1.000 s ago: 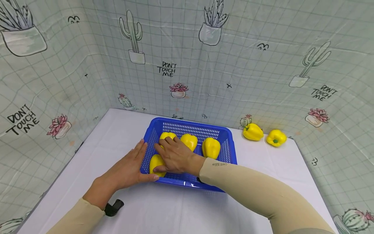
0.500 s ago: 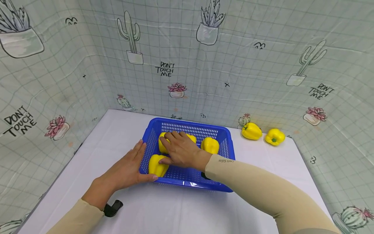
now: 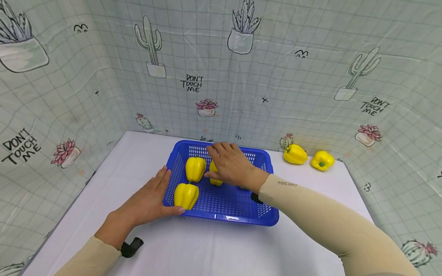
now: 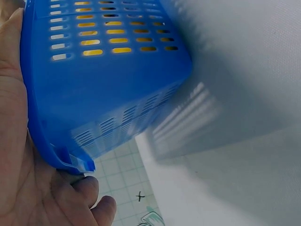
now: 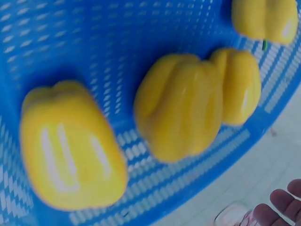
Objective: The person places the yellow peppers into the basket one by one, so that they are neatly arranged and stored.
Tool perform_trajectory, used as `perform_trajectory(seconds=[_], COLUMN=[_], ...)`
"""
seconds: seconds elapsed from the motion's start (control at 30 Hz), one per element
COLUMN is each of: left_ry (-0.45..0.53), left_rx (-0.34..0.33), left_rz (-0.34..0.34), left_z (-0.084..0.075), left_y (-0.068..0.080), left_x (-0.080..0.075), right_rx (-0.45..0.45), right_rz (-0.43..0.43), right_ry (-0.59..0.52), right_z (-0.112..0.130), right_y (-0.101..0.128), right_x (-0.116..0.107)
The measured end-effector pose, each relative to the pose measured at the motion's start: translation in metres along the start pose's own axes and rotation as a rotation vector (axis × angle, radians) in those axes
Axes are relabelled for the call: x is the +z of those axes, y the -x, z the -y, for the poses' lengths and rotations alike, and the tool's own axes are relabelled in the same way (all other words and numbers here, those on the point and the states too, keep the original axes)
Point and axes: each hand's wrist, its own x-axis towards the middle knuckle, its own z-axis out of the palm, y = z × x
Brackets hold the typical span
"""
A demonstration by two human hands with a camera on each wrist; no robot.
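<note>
Touches the near left corner of the blue basket (image 3: 238, 220) with the left hand (image 3: 143, 201), with fingers straight along the left rim and thumb apart from them on the near rim. Hovers over the middle pepper (image 3: 216, 181) with the right hand (image 3: 235, 165), with thumb and fingers apart; cannot tell whether the thumb touches it. Shows three more in the basket: the near-left pepper (image 3: 186, 195), the far-left pepper (image 3: 195, 169) just beside the middle one, and the right pepper (image 5: 73, 150), mostly hidden by the right hand and wrist in the head view. Has the basket on the white table (image 3: 214, 253), with one loose pepper (image 3: 295, 154) at the far right and another pepper (image 3: 322, 160) beside it, near the patterned curtain (image 3: 221, 46). Wears beige sleeves (image 3: 317, 214).
</note>
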Motion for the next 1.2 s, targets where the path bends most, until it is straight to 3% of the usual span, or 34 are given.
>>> perform_trajectory(seconds=[0.3,0.57,0.93,1.2], left_ry=[0.019,0.027,0.043,0.046], left_rx=[-0.028,-0.047,-0.062,-0.060], left_rz=[0.022,0.039,0.054,0.054], left_z=[-0.002,-0.004,-0.004,-0.005], left_y=[0.000,0.000,-0.001,0.000], left_x=[0.000,0.001,0.000,-0.001], right_rx=[0.130,0.259,0.367,0.406], right_rz=[0.010,-0.035,-0.155,-0.058], right_ry=[-0.031,-0.064,-0.070,0.016], right_z=[-0.042,-0.083,-0.146,-0.183], right_y=[0.027,0.060,0.109,0.138], right_x=[-0.004,0.001,0.032,0.058])
